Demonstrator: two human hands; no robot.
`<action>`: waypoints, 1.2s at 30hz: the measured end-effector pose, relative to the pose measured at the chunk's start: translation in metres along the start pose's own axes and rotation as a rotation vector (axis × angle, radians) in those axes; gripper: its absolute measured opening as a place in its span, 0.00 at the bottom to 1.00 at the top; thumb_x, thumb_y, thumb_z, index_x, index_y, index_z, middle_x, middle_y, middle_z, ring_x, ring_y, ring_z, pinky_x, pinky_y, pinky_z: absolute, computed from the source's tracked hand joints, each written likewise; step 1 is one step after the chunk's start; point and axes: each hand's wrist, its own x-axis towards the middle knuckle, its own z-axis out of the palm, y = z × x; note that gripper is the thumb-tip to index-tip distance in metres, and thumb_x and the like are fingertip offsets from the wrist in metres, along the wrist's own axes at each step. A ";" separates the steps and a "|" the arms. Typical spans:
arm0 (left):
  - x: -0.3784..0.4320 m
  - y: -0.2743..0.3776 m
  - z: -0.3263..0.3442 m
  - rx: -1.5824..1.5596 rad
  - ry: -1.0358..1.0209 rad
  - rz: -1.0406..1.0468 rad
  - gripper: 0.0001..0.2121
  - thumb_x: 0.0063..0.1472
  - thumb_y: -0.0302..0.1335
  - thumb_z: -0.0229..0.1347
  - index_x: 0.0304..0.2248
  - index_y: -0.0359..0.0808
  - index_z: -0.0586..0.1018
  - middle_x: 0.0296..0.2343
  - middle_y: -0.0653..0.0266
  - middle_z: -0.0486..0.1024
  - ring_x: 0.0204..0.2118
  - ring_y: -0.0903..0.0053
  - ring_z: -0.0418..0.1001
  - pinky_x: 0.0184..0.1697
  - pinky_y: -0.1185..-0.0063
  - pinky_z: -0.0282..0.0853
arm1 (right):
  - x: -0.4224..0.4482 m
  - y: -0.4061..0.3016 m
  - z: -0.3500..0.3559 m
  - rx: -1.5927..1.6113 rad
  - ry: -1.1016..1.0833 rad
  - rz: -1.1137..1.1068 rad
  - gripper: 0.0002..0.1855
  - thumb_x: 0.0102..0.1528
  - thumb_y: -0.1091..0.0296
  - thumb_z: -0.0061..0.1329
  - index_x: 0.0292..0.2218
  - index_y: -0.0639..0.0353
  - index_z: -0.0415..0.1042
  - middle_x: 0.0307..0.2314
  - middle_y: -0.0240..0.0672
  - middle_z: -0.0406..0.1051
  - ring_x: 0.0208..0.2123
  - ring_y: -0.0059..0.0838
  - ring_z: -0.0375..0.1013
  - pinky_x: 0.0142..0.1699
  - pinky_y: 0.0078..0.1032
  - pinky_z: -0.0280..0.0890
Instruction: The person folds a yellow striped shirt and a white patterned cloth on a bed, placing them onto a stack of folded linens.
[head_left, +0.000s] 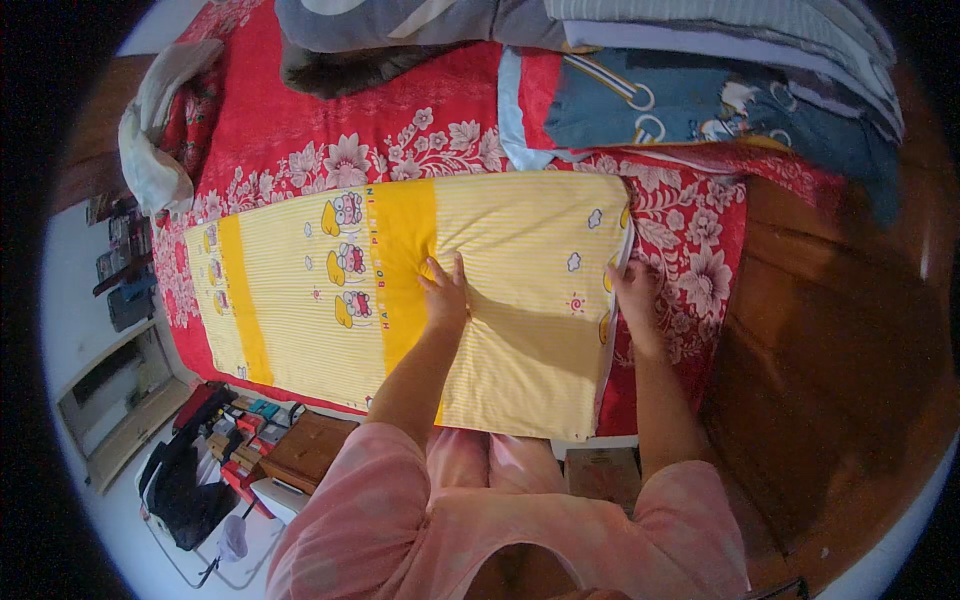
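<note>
A yellow-and-white striped cloth (517, 375), printed with cartoon figures, clouds and solid yellow bands, lies folded into a long strip before me. My left hand (448, 298) rests on it beside the wide yellow band, fingers apart, and creases run outward from the fingertips. At the cloth's right edge, my right hand (637, 289) has thumb and fingers closed on the border, where a pale underside shows. Beneath the cloth spreads a red bed cover (262, 127) with white flowers.
Folded bedding (420, 22) and a blue-grey patterned textile (660, 97) are piled at the far side. A whitish cloth (154, 135) lies at the far left. Brown wooden boards (817, 322) extend to the right. Boxes (244, 431) and a brown case (307, 450) stand at lower left.
</note>
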 end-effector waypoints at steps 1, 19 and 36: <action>0.000 0.000 -0.004 0.001 0.009 0.014 0.53 0.38 0.52 0.59 0.57 0.37 0.42 0.57 0.62 0.38 0.56 0.45 0.43 0.49 0.51 0.54 | -0.018 0.014 0.003 0.105 -0.026 0.086 0.24 0.46 0.52 0.53 0.35 0.64 0.63 0.26 0.36 0.68 0.28 0.29 0.67 0.34 0.27 0.61; -0.061 0.041 0.068 -0.846 0.911 0.192 0.33 0.45 0.32 0.58 0.51 0.36 0.58 0.51 0.45 0.51 0.53 0.50 0.50 0.54 0.65 0.50 | -0.234 0.154 0.032 0.429 -0.035 0.284 0.32 0.39 0.65 0.60 0.42 0.63 0.57 0.32 0.38 0.68 0.33 0.28 0.67 0.39 0.28 0.64; -0.195 0.159 0.026 -1.553 0.111 0.327 0.20 0.52 0.33 0.49 0.44 0.35 0.64 0.28 0.43 0.72 0.32 0.52 0.70 0.35 0.65 0.65 | -0.284 0.074 0.021 0.452 -0.582 0.149 0.14 0.48 0.77 0.41 0.39 0.62 0.66 0.32 0.32 0.69 0.35 0.23 0.68 0.42 0.21 0.62</action>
